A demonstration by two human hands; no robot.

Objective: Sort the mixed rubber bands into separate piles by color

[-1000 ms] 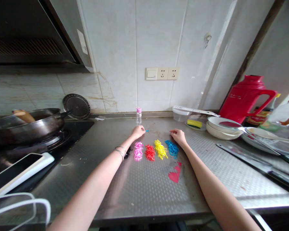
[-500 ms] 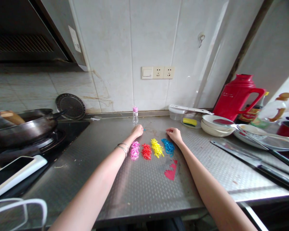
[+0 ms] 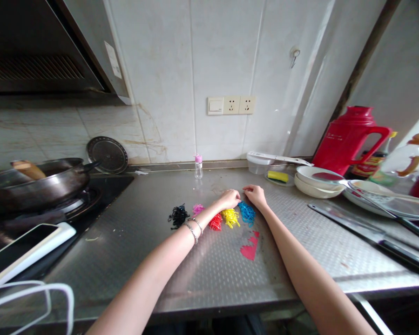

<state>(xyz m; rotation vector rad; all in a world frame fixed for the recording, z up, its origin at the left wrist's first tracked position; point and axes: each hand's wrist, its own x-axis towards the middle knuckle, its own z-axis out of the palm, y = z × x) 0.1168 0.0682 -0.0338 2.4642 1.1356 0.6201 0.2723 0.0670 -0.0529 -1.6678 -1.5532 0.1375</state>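
Observation:
Small heaps of what look like rubber bands lie in a row: black, pink, red, yellow and blue. My left hand is at the upper left edge of the blue heap, its fingers pinched together; what they hold is too small to make out. Its forearm crosses over part of the pink and red heaps. Just behind the blue heap, my right hand rests with curled fingers, and anything inside is hidden. A torn red piece lies in front of the blue heap.
A small bottle with a pink cap stands near the wall. On the right are a knife, bowls, a sponge and a red thermos. A pan and a phone are on the left.
My left hand has moved right, from behind the pink and red heaps to the blue heap, uncovering the black heap. My right hand stays about where it was.

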